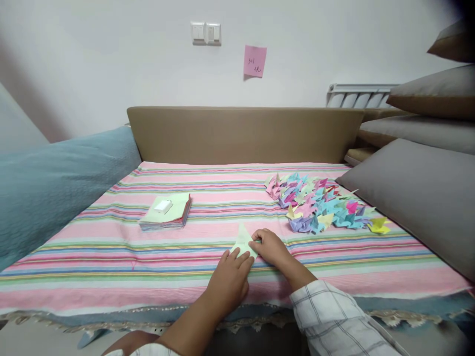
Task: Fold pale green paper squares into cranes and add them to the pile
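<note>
Just beyond the left grip (230,279) and to the left of the right grip (270,247), find the folded pale green paper (242,236), with a narrow point aimed away from both, on the striped cloth (111,267). With the left grip, rests spread fingers on the near part of the sheet, pressing down rather than closing around anything. With the right grip, seems to pinch the right edge between thumb and forefinger, nearly closed; cannot tell the amount of paper caught there. Looks like a middle folding step, short of the crane-like form of the folded paper figures (315,202) heaped beyond and to the right of the right grip. Probably calls next for steadying with the left grip while bringing the pinched edge into line, then running a fingertip firmly along the crease. Beyond and to the left of the left grip, well apart, note a stack of square paper (165,223) with a small white block (164,206) on top.
</note>
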Tool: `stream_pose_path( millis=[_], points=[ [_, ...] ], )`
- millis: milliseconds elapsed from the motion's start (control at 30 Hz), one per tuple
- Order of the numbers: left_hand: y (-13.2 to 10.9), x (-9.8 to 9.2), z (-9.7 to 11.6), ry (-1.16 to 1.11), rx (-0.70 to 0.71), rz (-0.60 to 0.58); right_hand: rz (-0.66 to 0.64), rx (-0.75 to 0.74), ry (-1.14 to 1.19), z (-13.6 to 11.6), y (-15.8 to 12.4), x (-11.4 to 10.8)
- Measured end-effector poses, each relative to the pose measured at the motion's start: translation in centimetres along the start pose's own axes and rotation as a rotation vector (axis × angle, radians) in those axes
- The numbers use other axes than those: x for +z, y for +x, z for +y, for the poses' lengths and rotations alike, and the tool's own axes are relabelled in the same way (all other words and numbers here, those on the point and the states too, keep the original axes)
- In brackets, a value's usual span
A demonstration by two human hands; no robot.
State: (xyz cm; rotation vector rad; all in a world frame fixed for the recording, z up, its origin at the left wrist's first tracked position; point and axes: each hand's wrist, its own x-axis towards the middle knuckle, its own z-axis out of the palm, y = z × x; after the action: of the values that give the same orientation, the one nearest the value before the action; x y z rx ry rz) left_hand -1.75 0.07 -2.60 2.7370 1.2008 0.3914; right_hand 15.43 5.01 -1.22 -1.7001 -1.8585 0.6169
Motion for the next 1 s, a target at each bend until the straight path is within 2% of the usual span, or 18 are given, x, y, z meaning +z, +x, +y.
stream_pose_path(
  millis=[100,200,333,467,567,667,733,767,900,1000],
  points=[
    [0.2,-0.4,-0.1,-0.072,-0.017,0.133,-0.019,0.038,0.204,-0.1,-0.1,0.1],
    [0.7,-0.8,-0.3,-0.134,-0.050,0.274,0.002,0.078,0.519,-0.6,-0.2,0.2],
    [1.3,-1.5,-0.2,-0.237,-0.135,0.362,-0.044,0.110,0.952,-1.8,-0.9,0.2],
    [1.8,-1.7,-0.1,-0.464,-0.272,0.448,-0.107,0.034,1.027,-2.9,-1.9,-0.2],
    [2.3,-1.5,-0.2,-0.840,-0.358,0.487,-0.127,0.008,1.012,-2.9,-2.1,-0.3],
    [2.7,-1.6,-0.6,-1.220,-0.386,0.483,0.066,-0.007,0.965,-2.3,-1.8,-0.4],
    [2.8,-2.0,-0.8,-1.364,-0.419,0.434,0.199,0.013,0.958,-1.9,-1.5,-0.6],
    [2.7,-2.3,-1.0,-1.406,-0.440,0.402,0.218,0.035,0.974,-1.8,-1.4,-0.7],
    [2.4,-3.1,-1.7,-1.415,-0.500,0.258,0.116,0.111,1.094,-1.4,-1.4,-0.8],
    [2.2,-3.2,-2.7,-1.194,-0.520,0.227,0.058,0.114,1.080,-1.0,-1.4,-0.3]
  ],
)
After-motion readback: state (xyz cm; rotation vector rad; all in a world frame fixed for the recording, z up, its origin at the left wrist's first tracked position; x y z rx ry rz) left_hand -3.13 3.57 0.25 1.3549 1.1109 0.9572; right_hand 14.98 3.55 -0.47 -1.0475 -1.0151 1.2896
